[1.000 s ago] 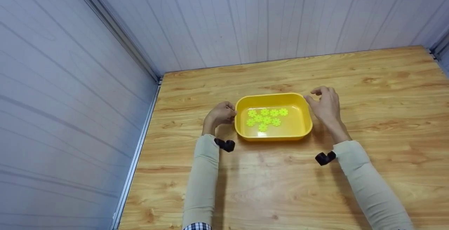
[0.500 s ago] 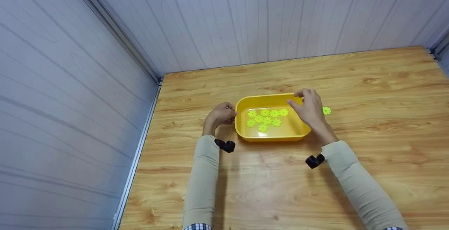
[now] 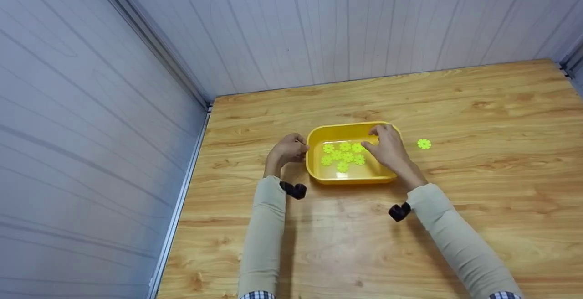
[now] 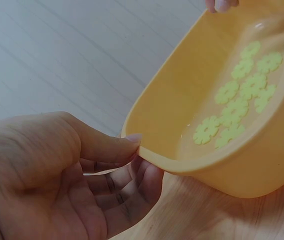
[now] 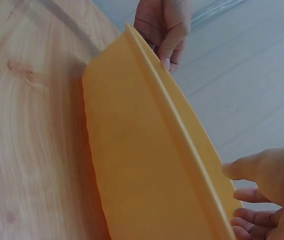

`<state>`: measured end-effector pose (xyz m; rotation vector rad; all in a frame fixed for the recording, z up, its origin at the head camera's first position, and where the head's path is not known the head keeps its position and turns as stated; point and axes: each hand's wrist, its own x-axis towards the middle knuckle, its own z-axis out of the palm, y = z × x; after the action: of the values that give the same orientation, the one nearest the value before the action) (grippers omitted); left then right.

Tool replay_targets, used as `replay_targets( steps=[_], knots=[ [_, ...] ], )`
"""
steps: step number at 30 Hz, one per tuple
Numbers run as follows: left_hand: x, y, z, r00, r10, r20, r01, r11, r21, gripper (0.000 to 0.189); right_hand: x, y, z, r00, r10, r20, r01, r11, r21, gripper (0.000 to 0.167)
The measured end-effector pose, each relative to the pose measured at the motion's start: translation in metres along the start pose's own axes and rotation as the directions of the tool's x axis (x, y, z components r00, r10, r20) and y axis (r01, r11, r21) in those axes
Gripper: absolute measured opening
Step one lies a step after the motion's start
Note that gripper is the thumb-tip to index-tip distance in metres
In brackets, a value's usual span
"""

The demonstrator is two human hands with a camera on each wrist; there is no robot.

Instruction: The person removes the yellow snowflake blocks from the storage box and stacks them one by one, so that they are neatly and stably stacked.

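Pinching the rim of one yellow basin point(image 3: 350, 181), standing on one wood-grain table point(image 3: 346, 249), at the nine o'clock end with the left hand point(image 3: 287, 148). Pressing the thumb on the edge and curling the fingers against the outside, seen close up from the left wrist. Hovering over the basin's three o'clock half with the right hand point(image 3: 387, 147), holding thumb and fingers well parted and gently bent, gripping nothing visible. Pointing the right thumb toward nine o'clock.

Counting nine lime-yellow flower pieces point(image 3: 342, 166) lying flat on the basin floor, bunching toward nine o'clock, some of them touching or nearly so. Covering part of one of these with the right thumb in the head view, but seeing all nine from the left wrist. Counting one more flower piece point(image 3: 424, 144) lying on the table outside the basin, near its rim at three o'clock.

Wearing two pale sleeves point(image 3: 268, 230), reaching in from seven and five o'clock, with checked cloth point(image 3: 257, 295) showing at both lower ends. Wearing two black devices point(image 3: 297, 191), one at each wrist. Facing two pale panelled walls point(image 3: 282, 30), one at twelve o'clock and one toward nine.
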<state>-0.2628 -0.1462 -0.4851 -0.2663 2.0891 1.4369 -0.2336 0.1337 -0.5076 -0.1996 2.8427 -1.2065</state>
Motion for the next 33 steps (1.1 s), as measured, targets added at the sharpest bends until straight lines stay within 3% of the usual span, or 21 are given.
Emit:
replay_targets(
  steps=[6, 14, 27, 33],
  knots=[
    [0.001, -0.002, -0.002, 1.0, 0.007, -0.005, -0.007, 1.0, 0.02, 0.01, 0.003, -0.001, 0.008, 0.995, 0.054, 0.087, -0.046, 0.995, -0.092, 0.042],
    [-0.003, -0.001, 0.001, 1.0, 0.007, 0.001, -0.007, 1.0, -0.011, 0.009, 0.004, 0.004, 0.013, 0.988, 0.063, 0.141, -0.032, 0.976, -0.214, 0.039],
    [-0.002, 0.0, 0.0, 1.0, 0.005, -0.019, -0.005, 1.0, 0.02, 0.009, 0.007, 0.009, 0.017, 0.988, 0.015, 0.153, 0.04, 0.936, -0.349, 0.021],
    [0.001, 0.0, 0.0, 1.0, 0.008, -0.012, -0.007, 0.999, 0.034, 0.01, 0.008, 0.01, 0.017, 0.991, -0.028, 0.134, 0.075, 0.929, -0.363, 0.024]
  ],
)
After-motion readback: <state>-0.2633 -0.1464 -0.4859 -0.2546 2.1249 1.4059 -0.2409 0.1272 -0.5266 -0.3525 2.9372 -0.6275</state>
